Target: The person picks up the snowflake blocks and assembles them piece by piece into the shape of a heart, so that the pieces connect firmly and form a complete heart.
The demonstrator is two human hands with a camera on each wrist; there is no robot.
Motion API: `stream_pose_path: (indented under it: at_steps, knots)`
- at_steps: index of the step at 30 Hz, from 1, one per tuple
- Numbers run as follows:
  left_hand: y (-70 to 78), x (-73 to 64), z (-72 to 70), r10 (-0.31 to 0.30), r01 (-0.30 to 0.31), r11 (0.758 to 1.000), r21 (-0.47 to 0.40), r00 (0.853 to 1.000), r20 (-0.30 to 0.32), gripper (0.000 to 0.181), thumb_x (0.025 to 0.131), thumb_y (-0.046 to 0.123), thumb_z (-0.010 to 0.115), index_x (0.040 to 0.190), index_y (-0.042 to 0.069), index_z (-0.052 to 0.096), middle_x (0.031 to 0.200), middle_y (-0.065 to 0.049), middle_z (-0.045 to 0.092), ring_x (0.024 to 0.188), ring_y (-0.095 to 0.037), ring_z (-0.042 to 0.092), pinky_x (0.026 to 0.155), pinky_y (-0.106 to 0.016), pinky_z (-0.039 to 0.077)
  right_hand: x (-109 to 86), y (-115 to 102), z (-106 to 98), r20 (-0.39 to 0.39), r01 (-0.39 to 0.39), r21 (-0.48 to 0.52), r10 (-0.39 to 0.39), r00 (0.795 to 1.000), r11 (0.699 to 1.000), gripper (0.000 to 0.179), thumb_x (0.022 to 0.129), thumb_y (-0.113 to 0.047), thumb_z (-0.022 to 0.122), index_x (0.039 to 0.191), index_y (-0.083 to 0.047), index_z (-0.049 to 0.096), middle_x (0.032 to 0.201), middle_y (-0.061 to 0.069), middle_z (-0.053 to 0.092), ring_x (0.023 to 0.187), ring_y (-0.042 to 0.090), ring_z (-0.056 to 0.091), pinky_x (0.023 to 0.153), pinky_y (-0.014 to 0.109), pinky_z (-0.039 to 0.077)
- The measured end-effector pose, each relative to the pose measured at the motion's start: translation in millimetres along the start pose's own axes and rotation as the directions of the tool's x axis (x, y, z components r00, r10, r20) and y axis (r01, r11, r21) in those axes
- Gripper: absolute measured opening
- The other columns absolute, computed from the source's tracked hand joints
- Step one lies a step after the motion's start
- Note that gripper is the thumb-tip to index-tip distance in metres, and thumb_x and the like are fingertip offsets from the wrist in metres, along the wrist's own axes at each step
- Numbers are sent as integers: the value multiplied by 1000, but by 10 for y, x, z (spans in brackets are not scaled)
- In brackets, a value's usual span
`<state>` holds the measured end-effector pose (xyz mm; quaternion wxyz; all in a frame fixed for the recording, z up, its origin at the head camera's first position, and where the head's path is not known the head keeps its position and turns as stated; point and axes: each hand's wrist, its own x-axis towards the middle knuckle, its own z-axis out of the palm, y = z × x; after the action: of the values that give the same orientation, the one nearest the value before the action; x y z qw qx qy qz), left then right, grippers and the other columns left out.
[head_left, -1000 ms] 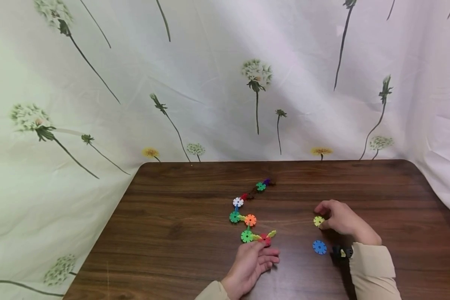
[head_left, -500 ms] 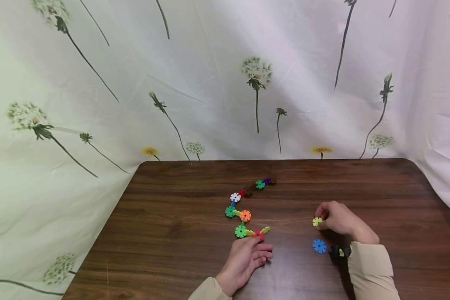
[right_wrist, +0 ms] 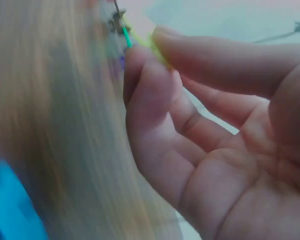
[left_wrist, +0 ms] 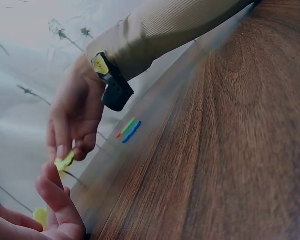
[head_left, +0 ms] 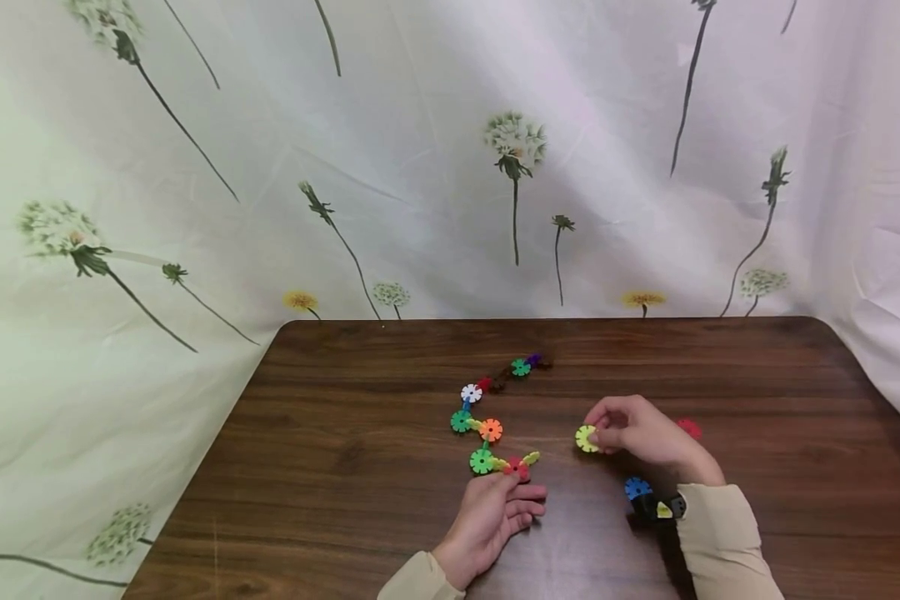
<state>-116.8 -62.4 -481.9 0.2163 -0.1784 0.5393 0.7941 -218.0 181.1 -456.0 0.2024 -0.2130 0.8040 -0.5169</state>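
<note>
A chain of small notched interlocking discs winds over the table, from a purple disc at the back to a red disc at the near end, with a yellow disc fitted on edge into it. My left hand pinches that red disc, its other fingers spread loosely. To the right of the chain, my right hand holds a separate yellow disc between thumb and fingertips. The right wrist view catches this yellow disc edge-on and blurred at the fingertips. Part of the red disc is hidden by my left hand.
Loose on the brown table lie a blue disc under my right wrist and another red disc behind that hand. A green disc shows beside them in the left wrist view. A flowered white cloth hangs behind.
My right hand has moved left with the yellow disc, uncovering the loose red disc. Early on, my left hand shifted slightly left and away, carrying the near chain along; since then it has stayed still.
</note>
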Motion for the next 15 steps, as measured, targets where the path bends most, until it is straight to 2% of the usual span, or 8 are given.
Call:
stream_pose_path:
  at_steps: [6, 15]
  knots:
    - [8, 3, 5, 2, -2, 1000, 7, 1000, -4, 27, 101, 13, 41, 120, -6, 50, 99, -12, 73, 73, -10, 66, 63, -20, 52, 131, -16, 220, 35, -59, 64, 57, 998, 996, 16, 89, -7, 66, 100, 4, 62, 83, 11, 63, 71, 19, 62, 66, 31, 57]
    - [2, 0, 0, 2, -2, 1000, 10, 1000, 1, 28, 101, 13, 42, 118, -6, 53, 99, -12, 73, 73, -10, 66, 63, -20, 52, 260, -56, 402, 6, -89, 138, 89, 996, 986, 18, 85, 0, 65, 99, 11, 61, 80, 11, 63, 69, 17, 63, 64, 30, 57]
